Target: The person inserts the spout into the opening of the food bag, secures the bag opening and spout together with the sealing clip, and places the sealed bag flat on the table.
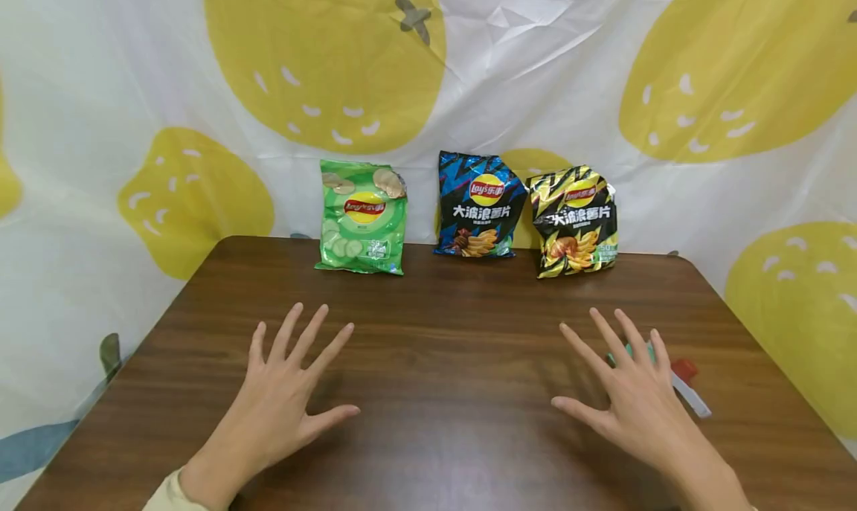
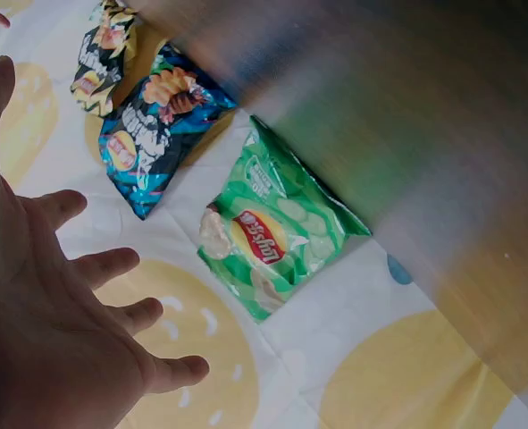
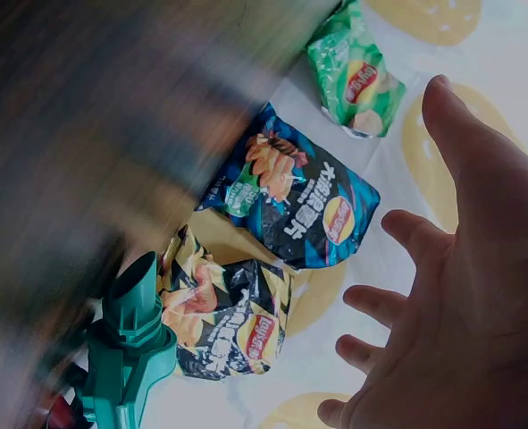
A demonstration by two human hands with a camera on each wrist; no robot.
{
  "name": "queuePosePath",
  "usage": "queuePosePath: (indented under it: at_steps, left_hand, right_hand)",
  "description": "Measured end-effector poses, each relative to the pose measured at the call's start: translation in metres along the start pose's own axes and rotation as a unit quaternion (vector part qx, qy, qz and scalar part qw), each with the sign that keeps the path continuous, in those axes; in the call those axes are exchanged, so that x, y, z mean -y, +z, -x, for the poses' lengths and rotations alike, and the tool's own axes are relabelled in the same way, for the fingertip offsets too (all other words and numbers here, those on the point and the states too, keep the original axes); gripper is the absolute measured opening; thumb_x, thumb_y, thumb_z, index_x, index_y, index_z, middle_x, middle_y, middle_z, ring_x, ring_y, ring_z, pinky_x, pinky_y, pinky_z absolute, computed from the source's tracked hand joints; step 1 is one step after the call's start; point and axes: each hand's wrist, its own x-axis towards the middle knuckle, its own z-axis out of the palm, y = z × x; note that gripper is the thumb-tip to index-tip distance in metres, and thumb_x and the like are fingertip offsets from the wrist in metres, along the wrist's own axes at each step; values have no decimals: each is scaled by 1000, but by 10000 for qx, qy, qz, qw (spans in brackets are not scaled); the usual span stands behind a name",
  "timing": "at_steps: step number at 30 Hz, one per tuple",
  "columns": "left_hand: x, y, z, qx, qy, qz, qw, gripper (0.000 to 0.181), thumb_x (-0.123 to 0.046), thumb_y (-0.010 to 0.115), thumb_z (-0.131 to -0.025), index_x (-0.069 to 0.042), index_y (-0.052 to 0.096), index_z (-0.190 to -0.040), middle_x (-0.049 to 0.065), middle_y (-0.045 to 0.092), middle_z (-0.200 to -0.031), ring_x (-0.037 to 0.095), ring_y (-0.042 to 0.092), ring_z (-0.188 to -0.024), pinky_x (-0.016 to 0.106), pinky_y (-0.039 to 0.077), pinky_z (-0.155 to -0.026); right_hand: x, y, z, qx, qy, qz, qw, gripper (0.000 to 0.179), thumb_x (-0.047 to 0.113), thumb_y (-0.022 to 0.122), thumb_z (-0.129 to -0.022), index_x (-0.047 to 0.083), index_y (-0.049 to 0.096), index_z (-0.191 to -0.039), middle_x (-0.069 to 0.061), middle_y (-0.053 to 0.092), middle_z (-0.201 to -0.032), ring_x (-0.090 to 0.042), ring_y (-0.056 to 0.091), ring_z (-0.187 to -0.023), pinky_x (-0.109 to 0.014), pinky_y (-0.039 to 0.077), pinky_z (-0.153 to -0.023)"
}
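Observation:
My left hand [image 1: 280, 392] hovers over the left of the table with its fingers spread and holds nothing. On the right, my right hand [image 1: 636, 399] has its fingers spread too, and it is bare of any object. Three Lay's chip bags stand along the table's far edge: a green bag [image 1: 362, 221], a blue-black bag [image 1: 478, 210] and a yellow-black bag [image 1: 574, 225]. Their upper right corners look cut or torn. A green plastic piece with a round spout [image 3: 131, 349], with white and red parts, lies partly hidden behind my right hand in the head view.
The brown wooden table [image 1: 428, 392] reflects light near the front. Behind the bags hangs a white cloth [image 1: 522, 65] printed with yellow fruit, close to the far edge and sides. The white strip [image 1: 691, 396] and red part [image 1: 684, 370] stick out right of my right hand.

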Motion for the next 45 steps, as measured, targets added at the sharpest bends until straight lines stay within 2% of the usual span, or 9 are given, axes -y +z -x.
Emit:
queuePosePath:
  at_steps: [6, 9, 15, 23, 27, 31, 35, 39, 45]
  left_hand:
    - [-2, 2, 3, 139, -37, -97, 9998, 97, -81, 52, -80, -28, 28, -158, 8, 13, -166, 39, 9, -151, 76, 17, -104]
    - [-4, 3, 4, 266, 7, -63, 9996, 96, -80, 53, -82, -27, 27, -158, 9, 15, -165, 41, 15, -149, 76, 19, -104]
    - [-6, 6, -5, 584, 222, 56, 9980, 90, -72, 58, -86, -26, 29, -158, 15, 23, -161, 41, 26, -144, 73, 28, -102]
    - [-9, 14, -43, 904, 482, 419, 9939, 78, -61, 62, -90, -21, 38, -154, 18, 31, -156, 39, 33, -139, 70, 35, -99]
    - [-13, 22, -62, 1094, 507, 546, 9912, 74, -60, 60, -92, -20, 41, -152, 18, 34, -155, 39, 37, -137, 67, 37, -99]
    - [-20, 30, -81, 1331, 485, 809, 9866, 72, -57, 58, -95, -19, 39, -153, 18, 34, -154, 38, 37, -137, 65, 37, -100]
    - [-29, 39, -99, 1665, 411, 1145, 9785, 70, -55, 56, -97, -19, 37, -154, 18, 33, -155, 39, 36, -137, 64, 36, -101]
    - [-40, 51, -116, 1952, 329, 1465, 9692, 70, -55, 54, -98, -19, 35, -155, 18, 33, -155, 39, 36, -139, 64, 36, -103]
    - [-54, 73, -147, 2378, 213, 2105, 9480, 68, -53, 51, -100, -21, 31, -156, 15, 33, -155, 35, 36, -140, 61, 36, -107]
  right_hand:
    - [-2, 0, 2, 10, -52, -52, 10000, 93, 67, 70, -78, 33, 33, -156, -14, 25, -162, -42, 14, -148, -72, 4, -111]
    - [-4, -2, 4, 7, -37, -124, 9999, 91, 65, 71, -79, 32, 34, -156, -13, 24, -162, -41, 13, -148, -71, 4, -112]
    - [-12, 0, -2, -35, 124, -309, 9994, 88, 55, 74, -82, 32, 32, -156, -16, 28, -160, -42, 15, -147, -69, 5, -113]
    - [-32, 2, -19, 103, 329, -607, 9976, 83, 47, 71, -90, 28, 28, -158, -20, 31, -156, -46, 19, -144, -72, 10, -108]
    - [-47, 7, -33, 200, 475, -756, 9958, 83, 47, 70, -91, 24, 27, -158, -24, 32, -153, -49, 22, -141, -74, 14, -104]
    - [-64, 13, -46, 465, 712, -883, 9925, 83, 48, 66, -93, 22, 23, -159, -30, 30, -152, -53, 23, -138, -77, 16, -99]
    - [-83, 15, -56, 768, 1007, -1003, 9869, 81, 49, 61, -97, 15, 21, -159, -34, 28, -151, -59, 23, -135, -80, 19, -94]
    - [-103, 17, -69, 1150, 1325, -1243, 9766, 82, 49, 53, -100, 6, 15, -159, -38, 23, -152, -63, 20, -134, -82, 22, -91]
    - [-140, 24, -96, 1668, 1608, -1728, 9573, 88, 49, 46, -103, -5, 0, -156, -43, 14, -152, -64, 16, -135, -76, 20, -101]
